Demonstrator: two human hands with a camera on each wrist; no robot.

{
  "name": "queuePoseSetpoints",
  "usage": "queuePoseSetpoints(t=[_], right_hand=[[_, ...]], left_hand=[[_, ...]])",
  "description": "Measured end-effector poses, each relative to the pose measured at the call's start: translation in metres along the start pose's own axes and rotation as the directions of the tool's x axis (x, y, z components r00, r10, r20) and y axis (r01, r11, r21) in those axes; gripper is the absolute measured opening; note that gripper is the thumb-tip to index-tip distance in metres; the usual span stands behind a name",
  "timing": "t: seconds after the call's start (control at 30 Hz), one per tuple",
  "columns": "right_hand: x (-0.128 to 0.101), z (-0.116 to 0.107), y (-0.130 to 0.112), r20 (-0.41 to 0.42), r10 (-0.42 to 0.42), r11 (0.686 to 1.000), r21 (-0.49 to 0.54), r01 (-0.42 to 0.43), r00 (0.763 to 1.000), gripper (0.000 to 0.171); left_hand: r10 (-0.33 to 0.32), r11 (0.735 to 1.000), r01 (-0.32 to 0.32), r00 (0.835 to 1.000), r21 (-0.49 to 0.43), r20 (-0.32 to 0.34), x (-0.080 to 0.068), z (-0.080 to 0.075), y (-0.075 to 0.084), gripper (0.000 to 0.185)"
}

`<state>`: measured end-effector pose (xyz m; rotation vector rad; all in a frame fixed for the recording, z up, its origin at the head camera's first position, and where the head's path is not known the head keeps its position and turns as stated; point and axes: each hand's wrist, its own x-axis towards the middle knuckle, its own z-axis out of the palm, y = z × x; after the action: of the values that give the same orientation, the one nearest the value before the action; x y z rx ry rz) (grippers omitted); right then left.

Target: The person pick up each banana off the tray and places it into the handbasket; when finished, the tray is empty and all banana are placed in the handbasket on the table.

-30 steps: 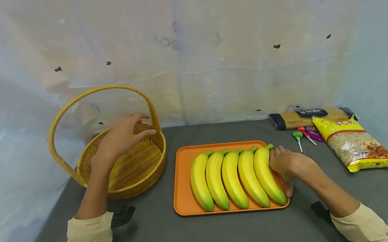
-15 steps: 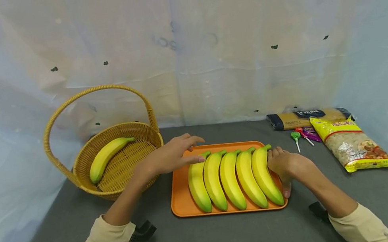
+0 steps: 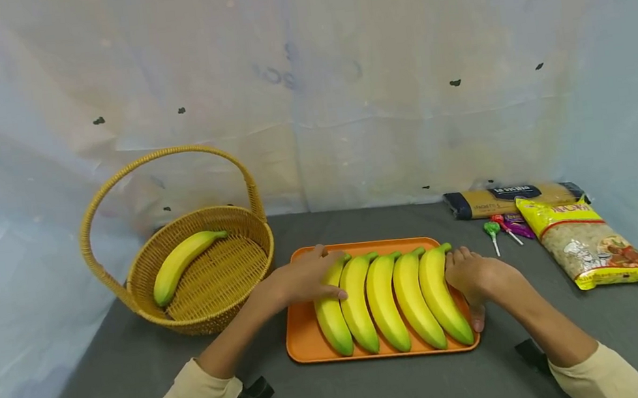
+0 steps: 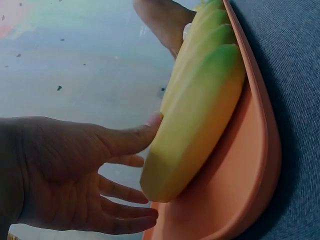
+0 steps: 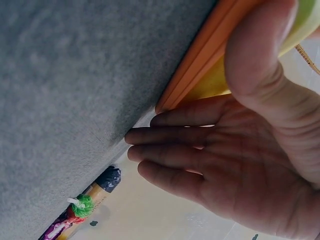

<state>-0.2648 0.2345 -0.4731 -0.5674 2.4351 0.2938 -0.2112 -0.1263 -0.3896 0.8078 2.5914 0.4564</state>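
Observation:
In the head view an orange tray (image 3: 302, 342) carries several yellow bananas with green tips, side by side. My left hand (image 3: 295, 280) lies over the upper part of the leftmost banana (image 3: 333, 322). Seen from the left wrist, the thumb (image 4: 142, 132) is at the banana's upper side, while the other fingers spread out by its near end, uncurled. My right hand (image 3: 472, 277) rests at the tray's right edge beside the rightmost banana (image 3: 442, 296), its fingers straight in the right wrist view. Another banana (image 3: 182, 267) lies in the wicker basket (image 3: 220, 318) on the left.
At the back right lie a spaghetti pack (image 3: 485, 203), a green lollipop (image 3: 492, 230), a red lollipop (image 3: 499, 220), a purple wrapped sweet (image 3: 520, 228) and a yellow food bag (image 3: 589, 240). The basket's tall handle (image 3: 172, 151) arches upward. A pale sheet (image 3: 349, 156) hangs behind the grey table.
My left hand has moved right from over the basket to the leftmost banana on the tray. The banana in the basket has come into view. My right hand has stayed at the tray's edge.

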Motion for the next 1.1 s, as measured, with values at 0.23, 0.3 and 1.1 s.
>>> queuePoseSetpoints(t=[0.23, 0.3, 1.1], right_hand=[[0.001, -0.002, -0.002, -0.032, -0.013, 1.000, -0.020, 0.012, 0.999, 0.160], [0.000, -0.002, -0.002, -0.028, -0.015, 1.000, -0.020, 0.014, 1.000, 0.161], [0.005, 0.011, 0.006, -0.028, -0.009, 0.998, -0.056, 0.008, 1.000, 0.170]], left_hand=[[-0.052, 0.999, 0.051, 0.998, 0.018, 0.046, -0.001, -0.001, -0.002, 0.072], [-0.046, 0.999, 0.047, 0.998, -0.002, 0.051, -0.001, 0.000, -0.001, 0.069], [0.049, 0.999, -0.045, 0.921, 0.020, -0.387, -0.019, -0.026, 0.010, 0.029]])
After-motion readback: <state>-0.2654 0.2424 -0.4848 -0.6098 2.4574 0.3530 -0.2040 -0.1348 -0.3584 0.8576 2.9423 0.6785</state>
